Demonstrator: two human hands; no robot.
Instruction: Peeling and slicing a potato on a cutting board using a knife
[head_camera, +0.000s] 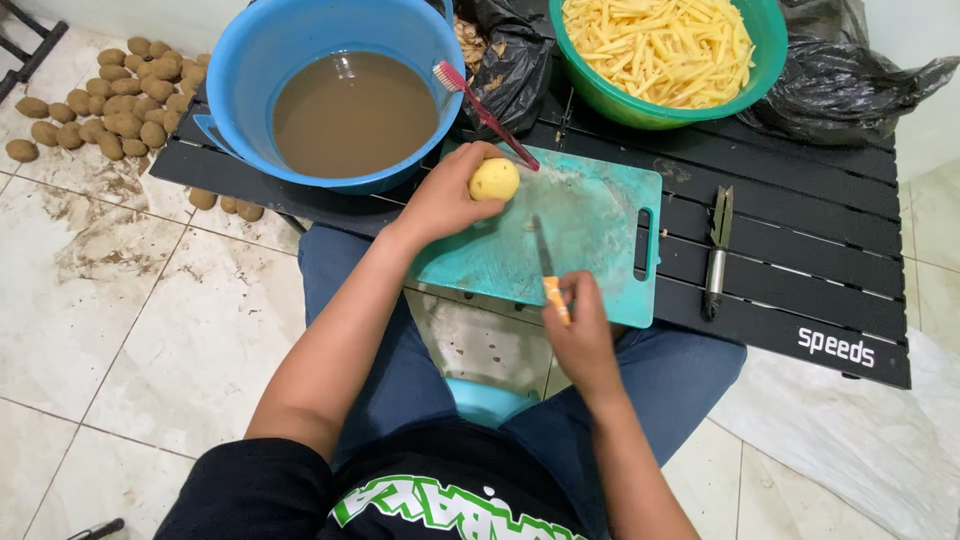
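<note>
A black slatted table (800, 270) carries a blue basin (300, 40) of muddy water, a green bowl (640, 110) of cut potato sticks and a teal cutting board (590, 220). A peeled potato (494, 179) is gripped on the board's far left corner by the left hand (445, 200). An orange-handled knife (548, 275) is clasped in the right hand (583, 330), blade resting flat on the board. Slicing appears about to begin; the blade would need bringing over the potato.

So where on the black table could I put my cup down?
The barest patch of the black table is right of the peeler. The teal cutting board has room between the peeled potato and its handle slot. It's crowded at the back: blue basin, green bowl, black bags.
</note>
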